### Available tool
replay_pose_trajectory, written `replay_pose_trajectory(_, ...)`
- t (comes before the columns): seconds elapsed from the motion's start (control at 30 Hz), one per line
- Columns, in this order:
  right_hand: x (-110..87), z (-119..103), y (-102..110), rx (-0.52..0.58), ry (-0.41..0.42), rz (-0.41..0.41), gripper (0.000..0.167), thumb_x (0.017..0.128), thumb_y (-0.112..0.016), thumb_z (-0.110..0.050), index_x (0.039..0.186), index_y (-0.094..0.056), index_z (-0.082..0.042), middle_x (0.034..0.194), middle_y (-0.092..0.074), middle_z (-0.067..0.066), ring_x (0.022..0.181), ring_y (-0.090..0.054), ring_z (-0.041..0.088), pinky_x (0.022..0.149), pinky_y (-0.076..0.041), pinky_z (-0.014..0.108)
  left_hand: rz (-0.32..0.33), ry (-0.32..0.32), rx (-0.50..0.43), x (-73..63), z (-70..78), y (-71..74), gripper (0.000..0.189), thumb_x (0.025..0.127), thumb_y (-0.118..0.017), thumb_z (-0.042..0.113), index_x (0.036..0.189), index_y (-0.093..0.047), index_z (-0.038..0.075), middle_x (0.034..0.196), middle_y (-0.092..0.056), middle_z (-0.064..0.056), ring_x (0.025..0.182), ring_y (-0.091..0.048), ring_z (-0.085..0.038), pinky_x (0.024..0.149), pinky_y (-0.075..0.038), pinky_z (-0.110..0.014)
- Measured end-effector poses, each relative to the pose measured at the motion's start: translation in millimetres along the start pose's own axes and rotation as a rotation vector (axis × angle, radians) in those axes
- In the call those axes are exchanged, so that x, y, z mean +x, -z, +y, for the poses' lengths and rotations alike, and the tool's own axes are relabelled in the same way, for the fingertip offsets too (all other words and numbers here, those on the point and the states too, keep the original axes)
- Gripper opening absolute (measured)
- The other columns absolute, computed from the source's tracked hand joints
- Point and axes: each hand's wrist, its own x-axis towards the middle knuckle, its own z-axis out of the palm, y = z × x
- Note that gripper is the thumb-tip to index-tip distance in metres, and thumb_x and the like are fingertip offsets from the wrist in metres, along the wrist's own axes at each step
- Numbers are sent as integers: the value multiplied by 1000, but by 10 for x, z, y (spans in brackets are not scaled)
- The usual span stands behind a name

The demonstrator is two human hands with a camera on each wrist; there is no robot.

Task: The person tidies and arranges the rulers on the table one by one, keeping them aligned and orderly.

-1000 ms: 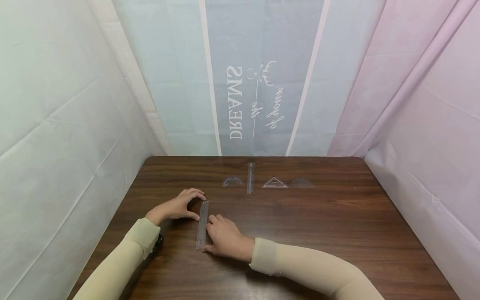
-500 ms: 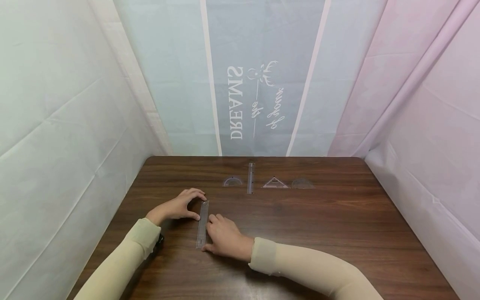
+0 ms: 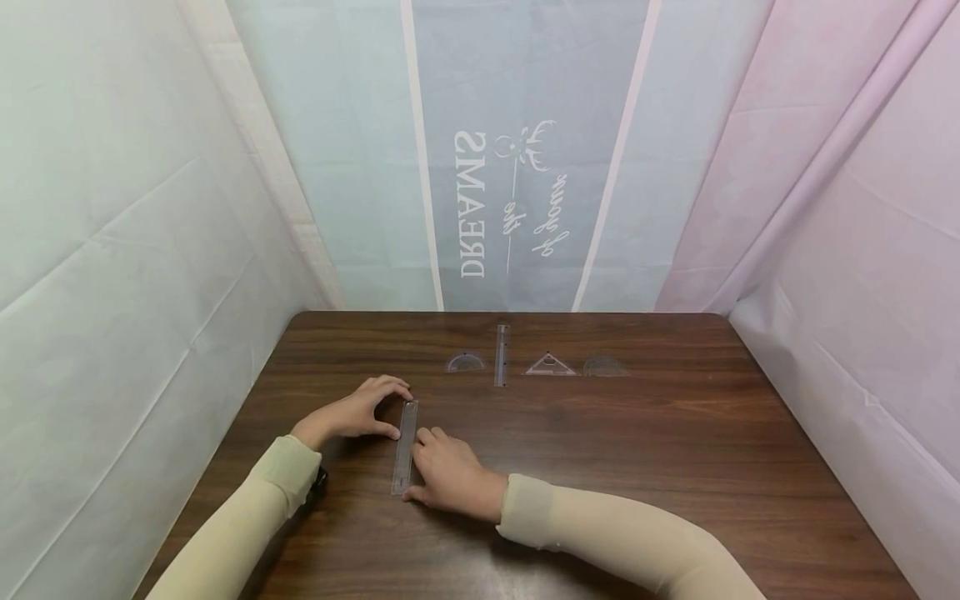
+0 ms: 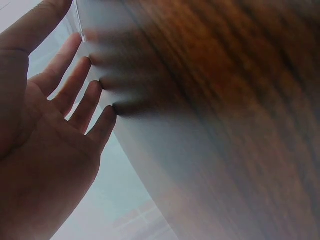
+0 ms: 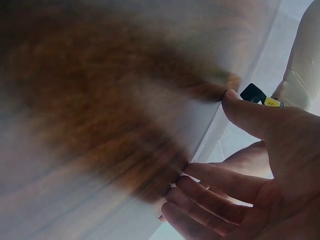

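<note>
A clear ruler (image 3: 404, 448) lies nearly lengthwise on the table, left of the middle. At its left side is my left hand (image 3: 360, 414): the thumb tip meets the left edge and the forefinger reaches the far end. In the left wrist view this hand (image 4: 60, 110) has its fingers spread, tips down on the wood, with a sliver of the ruler (image 4: 79, 21) by the forefinger. My right hand (image 3: 455, 477) rests along the ruler's right edge, thumb at the near end. The right wrist view shows the fingertips of that hand (image 5: 240, 165) on the tabletop.
Farther back on the brown table (image 3: 637, 467) lie a small protractor (image 3: 465, 363), an upright clear ruler (image 3: 502, 356), a set square (image 3: 549, 367) and another, fainter protractor (image 3: 604, 367). Cloth curtains (image 3: 375, 167) hang behind and at both sides.
</note>
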Motion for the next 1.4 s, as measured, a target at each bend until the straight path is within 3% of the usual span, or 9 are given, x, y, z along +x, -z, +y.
replay_pose_trajectory(0.2,-22,14,15,-6,7,-11,63,91,-77,-67,119,-78,-10,116,-65,1,102,-62,13,75,-59,21,0,-3,9,16,10,-4,58,92,-88,31,140,-62,11,158,-46,-19,148,-36,-48,118,-31,-71)
replay_pose_trajectory(0.47,-72,61,54,1,46,-3,60,93,-76,-66,119,-77,-12,110,-62,-3,95,-57,9,78,-56,20,13,9,14,30,46,-3,52,97,-83,34,139,-62,11,157,-48,-19,147,-38,-48,118,-32,-71)
replay_pose_trajectory(0.7,-123,137,77,82,80,-29,61,97,-73,-61,131,-74,-10,116,-63,-2,101,-58,10,84,-56,21,13,27,30,57,72,11,48,103,-75,38,139,-62,10,153,-51,-17,143,-42,-45,117,-37,-68)
replay_pose_trajectory(0.9,-163,232,52,194,95,-32,62,99,-75,-54,140,-69,-8,128,-65,1,116,-62,13,95,-57,25,10,83,16,91,116,43,50,106,-70,42,144,-60,11,151,-53,-13,145,-42,-42,117,-38,-65)
replay_pose_trajectory(1.17,-191,380,38,251,98,23,72,101,-75,-48,154,-55,-4,146,-61,6,133,-59,17,112,-50,29,52,60,41,209,193,63,56,107,-66,46,149,-59,8,152,-54,-14,146,-42,-42,117,-39,-65)
replay_pose_trajectory(1.4,-229,539,62,238,65,77,75,99,-77,-50,154,-55,-3,146,-60,7,134,-58,20,113,-49,32,68,26,66,398,288,84,60,107,-66,48,151,-58,8,155,-53,-15,147,-43,-40,118,-39,-64)
